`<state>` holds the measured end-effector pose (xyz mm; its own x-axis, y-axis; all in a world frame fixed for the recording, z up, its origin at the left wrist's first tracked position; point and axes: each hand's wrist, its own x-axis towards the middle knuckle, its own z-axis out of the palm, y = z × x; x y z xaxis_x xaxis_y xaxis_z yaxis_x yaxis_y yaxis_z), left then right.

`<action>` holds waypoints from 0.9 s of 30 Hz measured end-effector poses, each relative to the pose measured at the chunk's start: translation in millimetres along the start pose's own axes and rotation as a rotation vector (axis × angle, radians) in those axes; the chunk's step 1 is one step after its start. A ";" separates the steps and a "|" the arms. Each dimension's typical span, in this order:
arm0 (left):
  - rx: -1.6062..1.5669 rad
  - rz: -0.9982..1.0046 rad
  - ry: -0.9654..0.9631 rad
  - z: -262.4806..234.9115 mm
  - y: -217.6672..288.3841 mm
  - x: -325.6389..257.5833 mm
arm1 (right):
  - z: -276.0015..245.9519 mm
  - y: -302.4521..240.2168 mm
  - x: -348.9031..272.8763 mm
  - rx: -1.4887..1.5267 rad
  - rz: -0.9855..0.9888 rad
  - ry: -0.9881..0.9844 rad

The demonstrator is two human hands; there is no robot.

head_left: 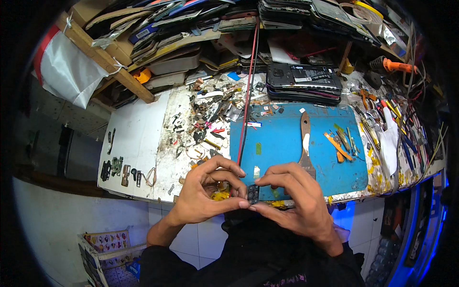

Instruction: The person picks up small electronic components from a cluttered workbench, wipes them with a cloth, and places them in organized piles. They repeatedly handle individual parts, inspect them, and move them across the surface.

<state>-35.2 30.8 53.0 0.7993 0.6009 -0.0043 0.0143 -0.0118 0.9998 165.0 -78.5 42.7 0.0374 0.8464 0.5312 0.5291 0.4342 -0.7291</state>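
A small black block with several round, lens-like circles [253, 193] is held up at the bench's near edge. My left hand [208, 191] pinches its left side between thumb and fingertips. On the other side my right hand [296, 198] grips it between the thumb below and the index finger above. Both hands hold it just in front of a blue work mat [282, 138]. Behind my right hand lies a brush with a wooden handle [305, 136], its lower end partly covered by that hand.
A stack of opened phones [303, 81] stands behind the mat. Small loose parts [210, 115] litter the bench to its left. Hand tools [377, 124] crowd the right side. A red and black cable [249, 86] hangs down to the mat. Small modules [114, 167] lie at far left.
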 end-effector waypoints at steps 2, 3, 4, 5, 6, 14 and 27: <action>-0.037 0.038 0.015 -0.8 -2.6 -1.5 | -0.6 0.3 -0.1 -0.006 0.026 0.005; -0.066 0.061 0.030 -1.2 -4.2 -2.2 | -1.1 0.5 -0.2 -0.003 0.017 0.011; -0.097 0.101 0.040 -1.9 -5.8 -2.8 | -1.8 0.5 -0.5 -0.005 0.020 0.017; -0.115 0.131 0.064 -2.6 -7.2 -3.6 | -2.5 0.5 -0.9 -0.015 0.027 0.020; -0.091 0.157 0.076 -3.5 -8.5 -4.1 | -3.6 0.3 -1.6 -0.004 0.032 0.014; 0.282 0.384 0.056 0.7 -7.1 -9.3 | -5.9 -1.6 -4.6 -0.009 0.029 0.029; 0.334 0.416 0.034 6.7 -11.9 -3.4 | -7.5 -4.1 -3.2 0.019 0.005 -0.051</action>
<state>-34.1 23.6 41.0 0.7585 0.5163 0.3977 -0.1050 -0.5055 0.8564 169.1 -85.3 47.2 -0.0041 0.8629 0.5053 0.5129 0.4356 -0.7397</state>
